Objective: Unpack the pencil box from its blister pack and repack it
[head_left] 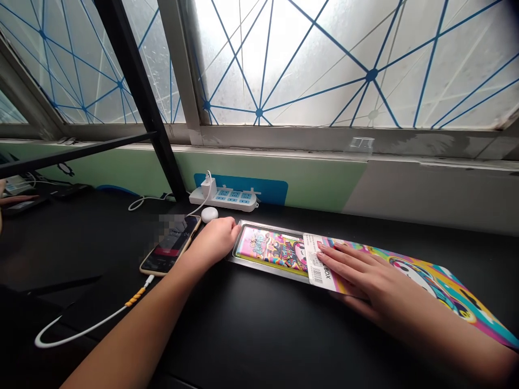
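Observation:
A clear plastic tray (270,273) holds a flat, colourful cartoon-printed item (271,248); I cannot make out its exact kind. The tray sticks out of the left end of a long, bright cardboard sleeve (430,281). My left hand (221,237) is closed at the tray's left end, its fingertips partly hidden. Across the sleeve lies my right hand (365,275), fingers on the top face over the white label (314,259) and thumb at the near edge. The right forearm hides part of the sleeve.
Left of my left hand, a phone (170,248) lies with a white cable (81,335) plugged in. A round white case (210,215) and a power strip (227,197) stand by the wall. A black metal frame (141,86) rises at left. Another hand (3,197) shows at the left edge.

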Demonstrator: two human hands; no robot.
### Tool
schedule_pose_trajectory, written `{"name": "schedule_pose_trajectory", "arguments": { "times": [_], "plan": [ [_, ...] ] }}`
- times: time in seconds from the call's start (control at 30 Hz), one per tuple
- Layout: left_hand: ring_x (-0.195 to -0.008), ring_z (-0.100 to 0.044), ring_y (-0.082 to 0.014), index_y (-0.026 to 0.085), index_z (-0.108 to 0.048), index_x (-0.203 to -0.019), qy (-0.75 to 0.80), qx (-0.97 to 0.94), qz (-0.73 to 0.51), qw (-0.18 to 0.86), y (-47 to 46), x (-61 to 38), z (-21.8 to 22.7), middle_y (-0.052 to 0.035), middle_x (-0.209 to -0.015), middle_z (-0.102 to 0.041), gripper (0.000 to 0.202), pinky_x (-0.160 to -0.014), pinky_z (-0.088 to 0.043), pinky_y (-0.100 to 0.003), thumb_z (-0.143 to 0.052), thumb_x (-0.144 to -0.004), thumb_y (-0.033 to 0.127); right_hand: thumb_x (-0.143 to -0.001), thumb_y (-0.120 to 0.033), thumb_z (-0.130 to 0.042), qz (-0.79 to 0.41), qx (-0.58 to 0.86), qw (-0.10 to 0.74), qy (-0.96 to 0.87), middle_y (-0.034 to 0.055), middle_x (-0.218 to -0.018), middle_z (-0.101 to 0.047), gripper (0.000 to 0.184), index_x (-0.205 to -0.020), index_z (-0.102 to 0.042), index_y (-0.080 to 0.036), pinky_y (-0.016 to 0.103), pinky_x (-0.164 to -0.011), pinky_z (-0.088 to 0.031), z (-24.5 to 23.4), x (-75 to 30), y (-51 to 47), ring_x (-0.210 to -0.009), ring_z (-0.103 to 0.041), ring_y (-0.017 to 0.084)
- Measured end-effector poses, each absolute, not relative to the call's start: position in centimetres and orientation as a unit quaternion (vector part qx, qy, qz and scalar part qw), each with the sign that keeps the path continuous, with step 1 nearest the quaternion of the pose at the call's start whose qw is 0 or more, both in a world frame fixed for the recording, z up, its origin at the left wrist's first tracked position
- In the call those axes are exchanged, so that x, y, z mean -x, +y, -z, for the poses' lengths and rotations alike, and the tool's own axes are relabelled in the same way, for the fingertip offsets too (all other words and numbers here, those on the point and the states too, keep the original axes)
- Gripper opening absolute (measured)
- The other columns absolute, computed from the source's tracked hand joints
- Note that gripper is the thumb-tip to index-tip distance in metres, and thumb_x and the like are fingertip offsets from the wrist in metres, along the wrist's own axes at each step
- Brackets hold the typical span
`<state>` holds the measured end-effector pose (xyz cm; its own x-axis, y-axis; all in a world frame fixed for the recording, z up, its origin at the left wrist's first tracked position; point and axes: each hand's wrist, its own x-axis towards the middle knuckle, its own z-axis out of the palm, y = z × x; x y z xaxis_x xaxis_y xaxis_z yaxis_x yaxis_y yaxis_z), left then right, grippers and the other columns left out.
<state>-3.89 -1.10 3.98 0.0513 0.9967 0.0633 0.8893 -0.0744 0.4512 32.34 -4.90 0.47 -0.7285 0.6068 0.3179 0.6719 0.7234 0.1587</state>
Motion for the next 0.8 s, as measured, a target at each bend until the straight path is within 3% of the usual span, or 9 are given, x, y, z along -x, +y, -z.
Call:
{"name": "schedule_pose_trajectory", "arguments": {
  "times": [0.1, 0.17, 0.27, 0.37, 0.53, 0.8],
  "plan": [
    [-0.102, -0.063, -0.0316, 0.015, -0.064, -0.105, 0.666, -0.719, -0.185, 0.068, -1.8, 3.0, -3.7, -0.0146, -0.107, -0.065, 0.021, -0.085, -0.048, -0.04, -0.047, -0.1, 0.026, -0.098, -0.036, -0.054, 0.152, 0.345, 0.13, -0.917, 0.0075, -0.153, -0.055, 0.06, -0.157, -0.041, -0.027, 0.056, -0.098, -0.056, -0.3, -31.9, -5.0, -0.135, -0.056, 0.037],
    [-0.116, -0.058, -0.0325, 0.015, -0.06, -0.123, 0.629, -0.752, -0.197, 0.006, -2.3, 1.9, -3.4, -0.0163, -0.123, -0.062, 0.028, -0.096, -0.048, -0.043, -0.049, -0.1, 0.026, -0.099, -0.037, -0.054, 0.166, 0.343, 0.132, -0.915, 0.0091, -0.152, -0.056, 0.059, -0.156, -0.043, -0.025, 0.057, -0.097, -0.056, -0.3, -31.5, -5.2, -0.134, -0.057, 0.039],
    [-0.131, -0.052, -0.0312, 0.015, -0.057, -0.135, 0.533, -0.818, -0.21, -0.041, -3.2, 0.1, -3.1, -0.0153, -0.138, -0.06, 0.04, -0.11, -0.044, -0.045, -0.052, -0.102, 0.038, -0.099, -0.037, -0.055, 0.182, 0.338, 0.135, -0.914, 0.0098, -0.151, -0.057, 0.057, -0.153, -0.047, -0.023, 0.055, -0.098, -0.056, -0.3, -31.0, -5.4, -0.134, -0.056, 0.039],
    [-0.146, -0.04, -0.0327, 0.016, -0.05, -0.146, 0.465, -0.87, -0.166, -0.005, -3.9, -1.6, -2.8, -0.0164, -0.156, -0.049, 0.058, -0.119, -0.035, -0.049, -0.045, -0.104, 0.054, -0.098, -0.036, -0.056, 0.188, 0.331, 0.146, -0.913, 0.011, -0.152, -0.056, 0.057, -0.153, -0.047, -0.02, 0.054, -0.103, -0.054, -0.1, -30.5, -5.4, -0.138, -0.053, 0.039],
    [-0.155, -0.026, -0.0358, 0.019, -0.04, -0.156, 0.447, -0.89, -0.089, 0.034, -4.0, -2.4, -2.5, -0.0179, -0.166, -0.031, 0.071, -0.12, -0.027, -0.061, -0.027, -0.104, 0.066, -0.1, -0.026, -0.051, 0.179, 0.326, 0.164, -0.914, 0.0118, -0.153, -0.054, 0.057, -0.155, -0.043, -0.019, 0.054, -0.105, -0.052, 0.2, -30.3, -5.0, -0.142, -0.049, 0.037],
    [-0.159, -0.013, -0.0304, 0.021, -0.028, -0.162, 0.454, -0.885, -0.049, 0.088, -3.4, -1.9, -3.2, -0.0132, -0.171, -0.015, 0.084, -0.126, -0.018, -0.056, -0.021, -0.099, 0.075, -0.104, -0.026, -0.044, 0.189, 0.32, 0.171, -0.912, 0.0087, -0.149, -0.06, 0.056, -0.159, -0.037, -0.028, 0.05, -0.098, -0.055, 0.9, -33.0, -4.3, -0.131, -0.06, 0.034]
  ]
}}
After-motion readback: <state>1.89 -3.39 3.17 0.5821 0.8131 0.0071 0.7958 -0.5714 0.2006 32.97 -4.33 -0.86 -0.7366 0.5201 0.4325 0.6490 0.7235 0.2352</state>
